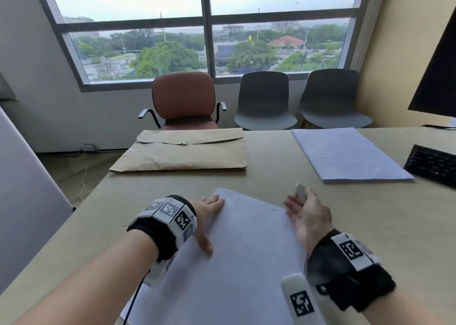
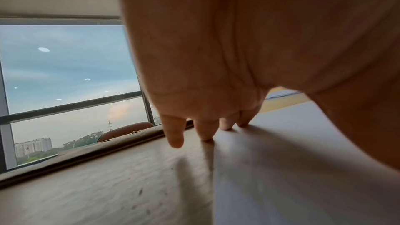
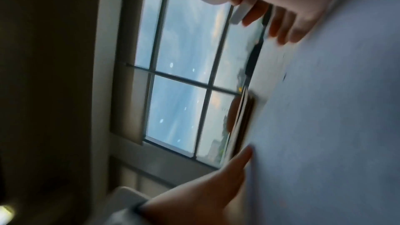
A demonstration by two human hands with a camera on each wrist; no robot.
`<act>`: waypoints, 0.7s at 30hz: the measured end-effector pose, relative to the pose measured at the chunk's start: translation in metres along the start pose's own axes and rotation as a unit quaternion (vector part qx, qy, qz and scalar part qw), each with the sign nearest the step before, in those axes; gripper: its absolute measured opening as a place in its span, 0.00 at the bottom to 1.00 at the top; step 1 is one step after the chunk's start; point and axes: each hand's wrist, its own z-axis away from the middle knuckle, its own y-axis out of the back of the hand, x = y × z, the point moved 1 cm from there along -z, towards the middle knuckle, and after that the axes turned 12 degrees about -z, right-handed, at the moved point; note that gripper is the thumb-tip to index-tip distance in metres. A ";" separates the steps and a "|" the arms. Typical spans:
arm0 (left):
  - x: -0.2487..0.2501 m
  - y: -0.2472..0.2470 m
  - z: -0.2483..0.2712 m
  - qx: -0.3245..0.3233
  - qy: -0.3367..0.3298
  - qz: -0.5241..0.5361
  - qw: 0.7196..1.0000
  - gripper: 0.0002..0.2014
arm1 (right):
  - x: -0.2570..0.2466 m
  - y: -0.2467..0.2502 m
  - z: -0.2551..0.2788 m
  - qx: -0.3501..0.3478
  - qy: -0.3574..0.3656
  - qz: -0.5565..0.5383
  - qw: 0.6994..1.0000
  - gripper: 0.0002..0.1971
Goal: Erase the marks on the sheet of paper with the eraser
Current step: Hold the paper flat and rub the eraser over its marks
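A white sheet of paper [image 1: 246, 245] lies slanted on the beige table in front of me. My left hand [image 1: 207, 216] lies flat on its left edge, fingers straight, pressing it down; the left wrist view shows the fingertips [image 2: 205, 134] touching the sheet [image 2: 303, 168]. My right hand [image 1: 308, 213] hovers edge-on over the sheet's right edge and pinches a small grey-white eraser [image 1: 301, 192] between thumb and forefinger, its other fingers loosely spread. In the blurred right wrist view the eraser [image 3: 240, 13] shows at the fingertips beside the paper [image 3: 335, 109]. A tiny dark speck [image 1: 273, 209] sits near the sheet's right edge.
A brown envelope [image 1: 182, 152] lies at the table's far middle. A stack of white paper [image 1: 348, 154] lies far right, with a black keyboard [image 1: 431, 164] and a monitor [image 1: 439, 78] beyond. Three chairs stand under the window. A white tagged wand [image 1: 299, 300] juts in near my right wrist.
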 end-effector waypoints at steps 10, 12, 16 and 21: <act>-0.001 -0.004 0.003 0.007 -0.001 0.012 1.000 0.59 | 0.042 -0.017 0.002 -0.036 -0.109 0.028 0.993 0.13; -0.002 -0.004 0.003 0.005 -0.004 0.014 1.000 0.60 | 0.016 -0.012 -0.025 0.103 0.062 -0.021 0.993 0.15; -0.002 -0.004 0.001 0.006 -0.006 0.009 1.000 0.60 | 0.012 -0.009 -0.014 0.039 0.001 -0.078 0.996 0.14; 0.004 -0.006 0.004 0.023 -0.007 -0.013 1.000 0.59 | 0.059 -0.014 0.054 -0.199 -0.293 0.086 0.931 0.17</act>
